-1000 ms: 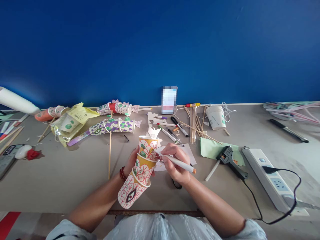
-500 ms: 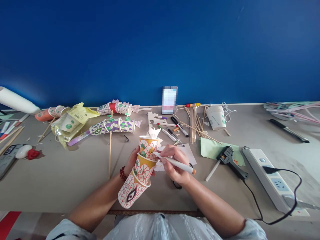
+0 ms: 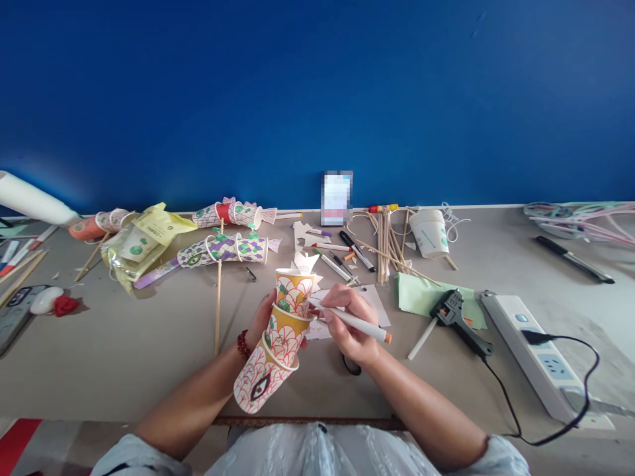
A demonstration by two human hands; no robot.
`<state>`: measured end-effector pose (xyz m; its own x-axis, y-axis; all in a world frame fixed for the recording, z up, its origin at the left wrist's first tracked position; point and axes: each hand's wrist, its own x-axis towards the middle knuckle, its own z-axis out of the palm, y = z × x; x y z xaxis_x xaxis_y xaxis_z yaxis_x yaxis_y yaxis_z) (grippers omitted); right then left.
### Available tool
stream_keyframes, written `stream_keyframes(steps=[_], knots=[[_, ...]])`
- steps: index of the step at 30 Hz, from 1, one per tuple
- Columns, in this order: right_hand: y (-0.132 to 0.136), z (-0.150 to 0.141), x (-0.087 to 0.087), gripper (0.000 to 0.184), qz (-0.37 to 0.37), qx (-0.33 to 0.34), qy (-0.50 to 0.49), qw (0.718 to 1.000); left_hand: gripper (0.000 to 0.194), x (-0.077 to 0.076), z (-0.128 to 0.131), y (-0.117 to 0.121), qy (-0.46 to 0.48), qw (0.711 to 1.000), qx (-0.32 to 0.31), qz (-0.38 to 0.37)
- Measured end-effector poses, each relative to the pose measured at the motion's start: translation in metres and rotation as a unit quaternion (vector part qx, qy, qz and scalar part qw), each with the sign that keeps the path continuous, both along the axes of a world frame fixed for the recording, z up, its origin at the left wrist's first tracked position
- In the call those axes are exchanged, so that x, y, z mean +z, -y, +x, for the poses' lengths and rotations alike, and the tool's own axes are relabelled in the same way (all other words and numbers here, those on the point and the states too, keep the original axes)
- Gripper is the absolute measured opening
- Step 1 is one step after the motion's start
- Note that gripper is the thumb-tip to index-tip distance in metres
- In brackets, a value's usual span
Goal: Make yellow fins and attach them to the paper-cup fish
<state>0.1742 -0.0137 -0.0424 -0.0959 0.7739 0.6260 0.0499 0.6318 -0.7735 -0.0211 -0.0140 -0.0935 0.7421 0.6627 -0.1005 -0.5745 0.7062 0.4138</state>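
Observation:
Three joined paper cups [image 3: 282,337] form a fish, coloured with red scale lines, yellow bands and green spots. A dark eye is drawn on the lowest cup, and a white paper tail [image 3: 304,263] sticks out of the top one. My left hand [image 3: 261,320] wraps round the cups from the left and behind; most of its fingers are hidden. Pinched in my right hand [image 3: 351,324] is a white marker [image 3: 364,325] with an orange end. Its tip points at the right side of the top cup; whether it touches, I cannot tell.
Other cup fish [image 3: 228,250] on sticks lie at the back left beside a yellow cup package [image 3: 149,238]. Markers, wooden sticks [image 3: 383,248] and stacked cups [image 3: 429,233] stand behind. A glue gun [image 3: 454,317] and power strip [image 3: 533,357] lie right; a phone [image 3: 337,198] leans against the wall.
My right hand has shifted slightly to the right with the marker, drawing its tip back a little from the top cup. My left hand and the cup fish stay nearly still.

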Motion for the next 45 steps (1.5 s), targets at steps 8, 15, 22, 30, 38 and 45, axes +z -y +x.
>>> stream_keyframes(steps=[8,15,22,30,38,45], knots=[[0.0001,0.0005,0.001,0.009,0.003,-0.004,0.0,1.0,0.07,0.0098,0.0014,-0.0006,-0.035,0.999,0.008,-0.003],[-0.0006,0.0003,0.0025,0.007,0.008,-0.002,0.002,1.0,0.07,0.0059,-0.0003,-0.0014,-0.033,0.999,-0.003,-0.013],[0.0,0.0,0.0036,0.006,0.003,-0.006,0.005,1.0,0.07,0.0043,0.0001,-0.0026,-0.027,1.0,-0.009,-0.004],[-0.0001,0.0,0.0057,0.007,0.009,-0.006,0.004,1.0,0.069,0.0081,0.0003,-0.0017,-0.034,0.999,0.002,0.004],[0.0001,0.0004,0.0043,0.006,-0.001,-0.011,0.008,1.0,0.072,0.0047,0.0016,0.0001,-0.008,1.0,0.016,0.007],[-0.0003,0.0002,0.0046,0.007,0.004,-0.005,0.005,1.0,0.073,0.001,0.0007,-0.0004,-0.015,1.0,0.005,0.007]])
